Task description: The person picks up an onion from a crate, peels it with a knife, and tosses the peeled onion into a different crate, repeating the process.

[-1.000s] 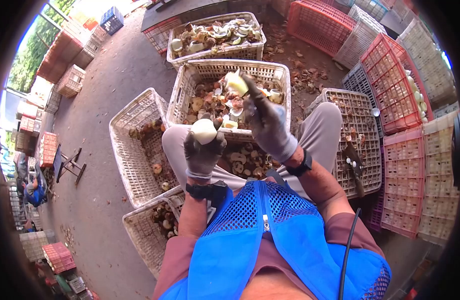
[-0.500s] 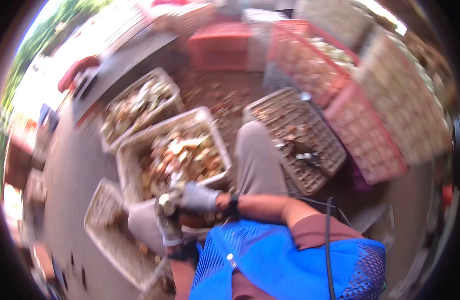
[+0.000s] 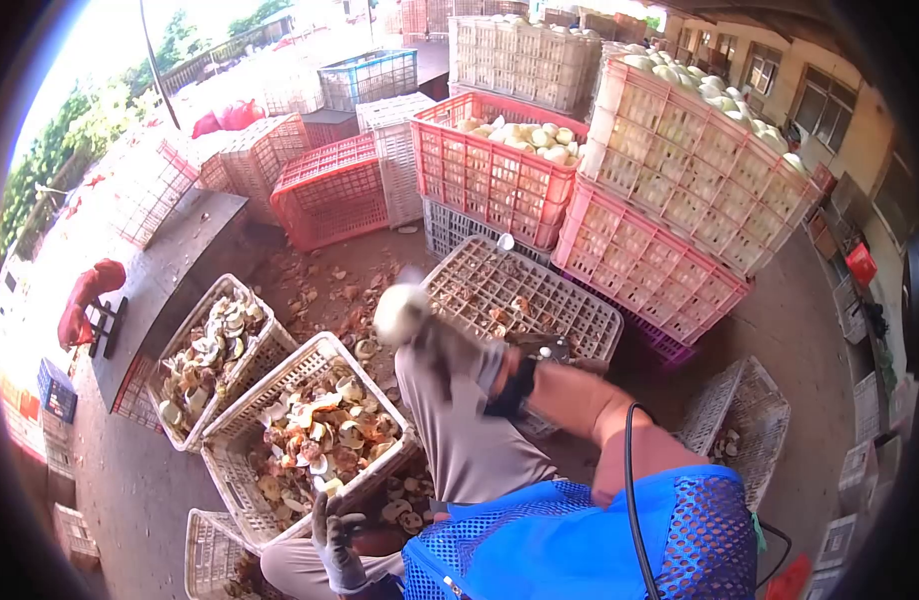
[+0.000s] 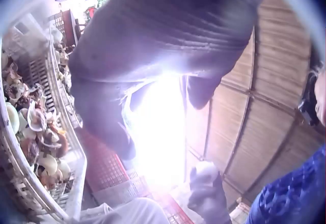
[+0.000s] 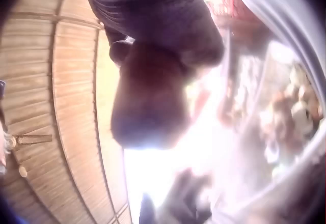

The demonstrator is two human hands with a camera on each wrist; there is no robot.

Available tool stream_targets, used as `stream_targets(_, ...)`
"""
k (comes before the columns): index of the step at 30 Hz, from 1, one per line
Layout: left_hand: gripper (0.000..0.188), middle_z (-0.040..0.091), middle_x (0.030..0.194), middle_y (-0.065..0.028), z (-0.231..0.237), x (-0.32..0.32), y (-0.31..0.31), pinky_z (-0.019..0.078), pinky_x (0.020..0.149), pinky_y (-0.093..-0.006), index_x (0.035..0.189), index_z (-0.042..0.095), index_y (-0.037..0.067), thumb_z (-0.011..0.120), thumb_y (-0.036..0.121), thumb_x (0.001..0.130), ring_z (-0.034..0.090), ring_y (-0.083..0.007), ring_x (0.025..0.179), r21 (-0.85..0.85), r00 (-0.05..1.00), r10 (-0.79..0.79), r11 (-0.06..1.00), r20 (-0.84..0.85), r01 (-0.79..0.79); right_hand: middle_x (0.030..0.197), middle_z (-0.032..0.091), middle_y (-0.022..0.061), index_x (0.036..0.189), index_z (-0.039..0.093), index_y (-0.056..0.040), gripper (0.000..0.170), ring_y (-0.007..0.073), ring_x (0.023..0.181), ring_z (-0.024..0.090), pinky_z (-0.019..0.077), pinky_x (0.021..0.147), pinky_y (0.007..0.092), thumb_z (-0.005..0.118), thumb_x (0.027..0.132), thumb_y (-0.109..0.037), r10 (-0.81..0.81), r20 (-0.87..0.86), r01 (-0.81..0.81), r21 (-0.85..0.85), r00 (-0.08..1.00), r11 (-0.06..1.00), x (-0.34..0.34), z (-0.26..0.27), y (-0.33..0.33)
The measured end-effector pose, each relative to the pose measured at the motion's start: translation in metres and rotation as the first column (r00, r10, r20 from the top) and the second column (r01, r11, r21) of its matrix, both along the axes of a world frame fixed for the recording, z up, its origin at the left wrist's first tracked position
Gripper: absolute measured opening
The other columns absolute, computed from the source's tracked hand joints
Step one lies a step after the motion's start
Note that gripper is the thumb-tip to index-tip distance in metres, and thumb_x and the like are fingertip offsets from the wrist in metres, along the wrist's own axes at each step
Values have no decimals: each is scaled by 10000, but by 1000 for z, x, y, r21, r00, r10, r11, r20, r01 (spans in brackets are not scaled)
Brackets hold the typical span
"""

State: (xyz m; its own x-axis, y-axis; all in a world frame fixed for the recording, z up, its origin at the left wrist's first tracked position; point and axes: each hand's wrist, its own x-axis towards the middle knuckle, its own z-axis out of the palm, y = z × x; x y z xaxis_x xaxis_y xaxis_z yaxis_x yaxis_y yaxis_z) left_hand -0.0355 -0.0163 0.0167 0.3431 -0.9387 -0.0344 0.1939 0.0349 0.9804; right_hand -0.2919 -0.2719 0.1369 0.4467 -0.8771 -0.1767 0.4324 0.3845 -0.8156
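My right hand (image 3: 455, 350), in a dark-and-grey glove, grips a pale peeled onion (image 3: 402, 313) and is stretched out above the right knee, blurred by motion. In the right wrist view the onion (image 5: 147, 102) is a dark shape beyond the gloved fingers (image 5: 173, 25). My left hand (image 3: 338, 545), gloved too, hangs with loosely bent fingers at the near edge of a crate of onion peelings (image 3: 315, 350). The left wrist view shows the left fingers (image 4: 104, 117) and thumb apart, nothing between them.
A slatted crate (image 3: 605, 325) lies upside down beyond the right knee, with peelings and a dark tool on it. Behind it stand a red crate (image 3: 490, 180) and stacked crates (image 3: 680, 170) full of peeled onions. Another crate of peelings (image 3: 175, 410) stands at the left.
The head view has swung to the right. Earlier both hands were together over the peelings; now the right hand has moved away to the right with the onion, while the left stays behind.
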Motion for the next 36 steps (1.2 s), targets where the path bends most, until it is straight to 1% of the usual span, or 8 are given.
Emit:
stream_targets(7,420,584,1209,-136,26,21,25,474,883,-326,1376,429,42,447,184,980,591,-231,1007,257,944,208,956,-258,-140,915,678,134,1233,448,-64,481,125,419,475,424,358,323,695,868,-256,-735,-228,510,-590,639,626,-119,89,-290)
stream_targets(12,401,588,1148,-94,66,7,31,453,807,-257,1358,451,47,428,126,965,583,-173,971,242,921,320,933,-223,-266,802,674,70,1134,595,-159,293,213,603,636,533,558,324,650,849,-200,-861,-385,148,-880,332,451,-146,-5,-407)
stream_targets(17,386,616,1159,-88,41,56,56,468,761,-259,1299,509,49,462,249,972,594,-169,913,132,862,475,879,-175,-458,810,677,78,972,633,-131,228,174,572,585,475,484,351,699,848,-311,-179,-499,40,-276,848,960,-24,-58,-228)
stream_targets(24,405,579,1208,-120,-16,144,133,475,812,-288,1351,466,24,450,184,979,578,-190,951,-34,848,456,876,-270,-482,759,645,71,1097,600,-68,281,141,428,502,417,373,292,617,902,-270,297,-265,-304,14,917,953,120,-96,-112)
stream_targets(26,553,517,1313,-114,-23,136,146,467,927,-357,1442,343,52,328,401,1014,528,-228,1117,238,598,761,647,-252,-724,712,586,18,941,596,-124,233,145,477,492,408,389,305,613,892,-351,298,-163,-292,64,940,954,130,-38,-59)
stream_targets(28,540,290,1538,-119,-84,185,213,243,1165,-369,1488,247,47,307,287,1008,335,-197,1374,-443,848,-135,888,-512,-126,726,570,13,932,592,-103,236,169,632,581,496,461,363,587,906,-337,196,-267,-218,-56,943,974,153,-78,-59)
stream_targets(32,355,502,1276,-154,-132,221,275,407,927,-378,1237,461,51,448,267,956,508,-260,1104,93,501,514,757,-696,-647,675,526,-23,1079,567,-116,161,118,548,520,487,475,302,569,942,-201,491,318,-585,460,811,668,199,-180,-24)
stream_targets(36,259,672,1018,-172,-159,244,313,533,709,-387,1022,627,52,546,281,931,644,-309,850,317,243,763,505,-599,-803,679,478,-42,1244,529,-143,318,61,499,453,415,436,207,596,935,-176,565,-186,-470,384,804,795,220,-191,75)
